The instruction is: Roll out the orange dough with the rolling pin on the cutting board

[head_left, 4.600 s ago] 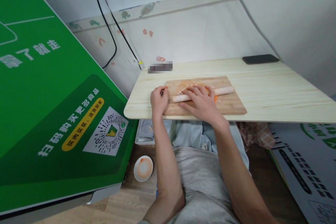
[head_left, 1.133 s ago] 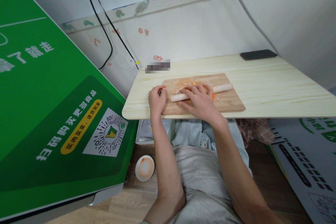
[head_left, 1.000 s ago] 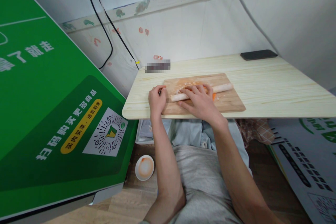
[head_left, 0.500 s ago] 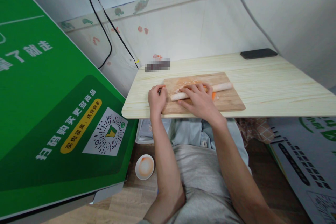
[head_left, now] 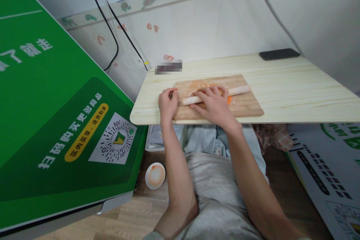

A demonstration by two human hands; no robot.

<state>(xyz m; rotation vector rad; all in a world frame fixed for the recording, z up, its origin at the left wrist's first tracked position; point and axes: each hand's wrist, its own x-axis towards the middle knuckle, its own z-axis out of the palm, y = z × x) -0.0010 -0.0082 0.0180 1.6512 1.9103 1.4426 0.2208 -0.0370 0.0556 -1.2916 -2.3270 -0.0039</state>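
A wooden cutting board [head_left: 244, 109] lies near the front edge of the table, with white flour and orange smears on it. Across it rests a pale rolling pin [head_left: 239, 90], tilted slightly up to the right. My right hand [head_left: 213, 101] lies over the middle of the pin, fingers bent across it. A bit of orange dough [head_left: 230, 100] shows beside that hand; the rest is covered by the hand and pin. At the board's left edge, my left hand [head_left: 168, 103] is curled and closed against the edge. A small dark spot shows between its fingers, too small to name.
The pale wooden table [head_left: 295, 90] carries a black phone [head_left: 279, 54] at the back right and a blurred-out item [head_left: 168, 67] at the back left. A green panel [head_left: 84, 82] stands at left. A white bowl [head_left: 155, 175] with orange residue sits low, below the table.
The view has shifted slightly, so the table sits a little higher in it. Both hands, the rolling pin and the board keep nearly the same places relative to each other.
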